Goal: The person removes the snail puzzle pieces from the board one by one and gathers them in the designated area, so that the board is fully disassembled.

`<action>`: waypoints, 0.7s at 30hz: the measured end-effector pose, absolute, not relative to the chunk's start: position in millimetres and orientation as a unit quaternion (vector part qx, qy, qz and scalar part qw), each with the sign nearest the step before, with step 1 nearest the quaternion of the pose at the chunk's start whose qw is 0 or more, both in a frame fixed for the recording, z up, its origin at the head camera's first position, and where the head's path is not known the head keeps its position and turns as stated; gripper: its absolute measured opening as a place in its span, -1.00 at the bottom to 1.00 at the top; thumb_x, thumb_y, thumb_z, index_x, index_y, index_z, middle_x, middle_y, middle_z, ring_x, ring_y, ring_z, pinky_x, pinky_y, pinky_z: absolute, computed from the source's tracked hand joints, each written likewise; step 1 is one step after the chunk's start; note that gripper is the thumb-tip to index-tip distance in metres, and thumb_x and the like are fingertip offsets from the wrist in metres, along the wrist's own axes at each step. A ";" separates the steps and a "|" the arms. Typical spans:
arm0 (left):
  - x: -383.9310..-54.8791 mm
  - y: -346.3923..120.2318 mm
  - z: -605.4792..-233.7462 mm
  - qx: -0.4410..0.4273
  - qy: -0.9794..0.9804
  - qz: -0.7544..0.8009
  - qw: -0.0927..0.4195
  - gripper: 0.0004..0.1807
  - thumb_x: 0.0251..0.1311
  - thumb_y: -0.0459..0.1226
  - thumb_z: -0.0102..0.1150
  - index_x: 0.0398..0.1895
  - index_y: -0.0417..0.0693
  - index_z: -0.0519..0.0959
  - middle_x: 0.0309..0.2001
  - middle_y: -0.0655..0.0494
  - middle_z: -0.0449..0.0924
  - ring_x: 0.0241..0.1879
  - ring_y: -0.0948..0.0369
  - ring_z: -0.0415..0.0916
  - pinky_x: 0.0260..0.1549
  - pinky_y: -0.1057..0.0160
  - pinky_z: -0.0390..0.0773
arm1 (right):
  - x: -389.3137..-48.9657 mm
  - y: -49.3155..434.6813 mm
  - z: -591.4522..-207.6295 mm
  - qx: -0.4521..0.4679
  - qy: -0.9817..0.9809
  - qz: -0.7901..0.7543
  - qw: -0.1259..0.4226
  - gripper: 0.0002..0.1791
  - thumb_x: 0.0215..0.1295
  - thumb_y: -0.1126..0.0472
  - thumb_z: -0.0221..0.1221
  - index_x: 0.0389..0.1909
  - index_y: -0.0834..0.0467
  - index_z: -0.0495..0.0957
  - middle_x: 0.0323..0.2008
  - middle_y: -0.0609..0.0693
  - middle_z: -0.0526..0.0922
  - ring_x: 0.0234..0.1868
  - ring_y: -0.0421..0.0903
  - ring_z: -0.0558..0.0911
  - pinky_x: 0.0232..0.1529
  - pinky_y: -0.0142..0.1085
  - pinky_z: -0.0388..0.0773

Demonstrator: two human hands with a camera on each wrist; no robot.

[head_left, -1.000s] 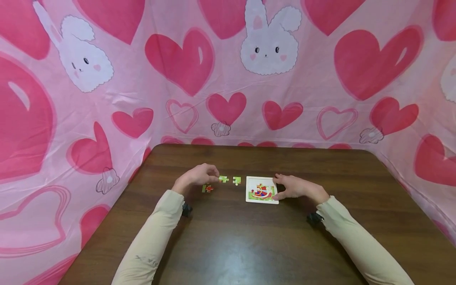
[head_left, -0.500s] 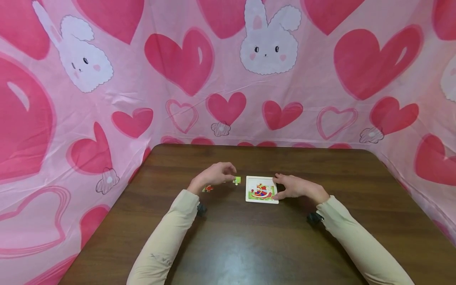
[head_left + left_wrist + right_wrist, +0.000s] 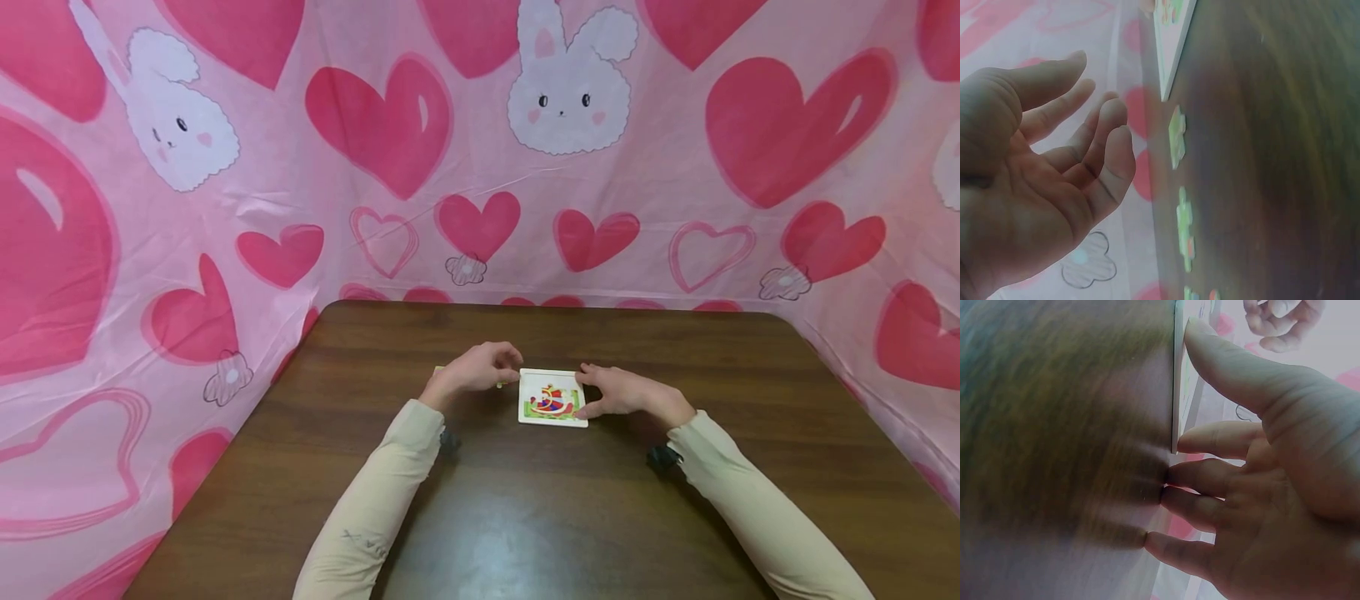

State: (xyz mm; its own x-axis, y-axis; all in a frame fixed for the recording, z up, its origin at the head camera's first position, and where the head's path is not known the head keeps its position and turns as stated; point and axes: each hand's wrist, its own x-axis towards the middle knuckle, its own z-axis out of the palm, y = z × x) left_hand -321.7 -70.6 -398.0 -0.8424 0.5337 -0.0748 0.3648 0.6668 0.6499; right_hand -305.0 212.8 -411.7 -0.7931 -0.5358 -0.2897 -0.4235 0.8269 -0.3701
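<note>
A white puzzle tray [image 3: 551, 422] lies flat on the table, partly filled with a red, blue and green picture [image 3: 551, 402]; its upper part shows bare white. At its right side my right hand [image 3: 621, 392] rests, thumb on the edge and index finger at the corner in the right wrist view, other fingertips down on the tabletop. My left hand [image 3: 486, 367] hovers just left of the tray, fingers loosely bent and nothing between them. Beneath it, mostly hidden in the head view, loose green jigsaw pieces [image 3: 1177, 139] lie in a row in the left wrist view.
The brown wooden table [image 3: 495, 500] has rounded far corners. Behind it and at both sides hangs a pink cloth [image 3: 660, 167] printed with hearts and rabbits.
My left hand has moved right, passing over the loose pieces to beside the tray, and now covers most of them. My right hand and the tray have stayed in place.
</note>
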 end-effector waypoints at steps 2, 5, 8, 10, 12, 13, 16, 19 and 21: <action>-322.3 -66.3 -399.8 0.252 0.903 0.324 0.130 -0.65 0.26 -0.18 0.25 0.09 -0.04 0.55 -0.23 0.10 0.64 -0.31 0.17 0.53 -0.28 0.24 0.53 | -304.9 213.3 -411.2 -0.254 0.937 -0.142 0.194 -0.09 0.20 -0.20 0.28 0.41 0.26 0.26 0.47 0.38 0.09 0.47 0.35 0.14 0.39 0.20 0.14; -323.0 -60.3 -403.0 0.259 0.903 0.318 0.126 -0.66 0.26 -0.16 0.25 0.07 -0.03 0.56 -0.23 0.10 0.64 -0.29 0.19 0.50 -0.26 0.26 0.49 | -305.3 213.8 -410.7 -0.250 0.938 -0.142 0.194 -0.07 0.18 -0.24 0.27 0.42 0.25 0.26 0.48 0.35 0.09 0.47 0.35 0.14 0.38 0.22 0.14; -323.8 -54.1 -407.1 0.267 0.904 0.308 0.126 -0.67 0.27 -0.15 0.24 0.06 0.00 0.57 -0.22 0.09 0.63 -0.30 0.21 0.48 -0.26 0.29 0.45 | -306.1 214.1 -410.9 -0.251 0.938 -0.141 0.194 -0.06 0.17 -0.26 0.27 0.42 0.25 0.26 0.48 0.35 0.10 0.46 0.36 0.15 0.38 0.24 0.13; -323.7 -49.7 -409.0 0.271 0.904 0.303 0.130 -0.68 0.27 -0.14 0.24 0.05 0.01 0.57 -0.24 0.07 0.63 -0.32 0.22 0.47 -0.28 0.30 0.45 | -306.7 214.4 -411.2 -0.253 0.937 -0.143 0.194 -0.06 0.18 -0.25 0.27 0.42 0.25 0.26 0.48 0.36 0.10 0.46 0.36 0.15 0.38 0.24 0.13; -323.9 -45.2 -410.7 0.273 0.905 0.297 0.133 -0.69 0.27 -0.14 0.24 0.04 0.02 0.58 -0.24 0.06 0.64 -0.33 0.23 0.47 -0.29 0.31 0.44 | -307.0 214.5 -411.5 -0.254 0.937 -0.143 0.194 -0.07 0.18 -0.25 0.26 0.41 0.25 0.26 0.48 0.37 0.09 0.46 0.36 0.14 0.37 0.24 0.13; -324.0 -42.9 -411.7 0.274 0.906 0.294 0.136 -0.69 0.27 -0.14 0.24 0.04 0.03 0.58 -0.25 0.07 0.64 -0.33 0.24 0.48 -0.29 0.32 0.45 | -307.2 214.6 -411.8 -0.255 0.936 -0.144 0.193 -0.07 0.19 -0.25 0.26 0.41 0.25 0.26 0.48 0.37 0.09 0.46 0.36 0.15 0.37 0.24 0.13; -323.8 -36.1 -414.4 0.278 0.906 0.284 0.146 -0.69 0.27 -0.14 0.24 0.05 0.02 0.57 -0.23 0.08 0.66 -0.30 0.26 0.51 -0.27 0.33 0.48 | -307.2 214.8 -413.1 -0.258 0.936 -0.145 0.192 -0.07 0.19 -0.25 0.25 0.42 0.25 0.26 0.48 0.38 0.09 0.46 0.36 0.15 0.37 0.24 0.14; -323.4 -29.6 -417.1 0.281 0.905 0.276 0.159 -0.68 0.30 -0.14 0.22 0.07 0.01 0.55 -0.18 0.07 0.67 -0.25 0.28 0.55 -0.24 0.33 0.51 | -306.8 215.0 -414.2 -0.259 0.935 -0.147 0.192 -0.06 0.19 -0.25 0.26 0.42 0.26 0.25 0.48 0.38 0.09 0.46 0.37 0.16 0.36 0.25 0.15; -323.0 -26.1 -417.7 0.281 0.906 0.269 0.167 -0.67 0.29 -0.14 0.22 0.08 0.01 0.54 -0.15 0.05 0.68 -0.21 0.27 0.56 -0.23 0.33 0.52 | -306.6 214.9 -414.4 -0.259 0.935 -0.150 0.192 -0.06 0.19 -0.24 0.26 0.42 0.26 0.25 0.47 0.38 0.09 0.46 0.37 0.16 0.36 0.25 0.15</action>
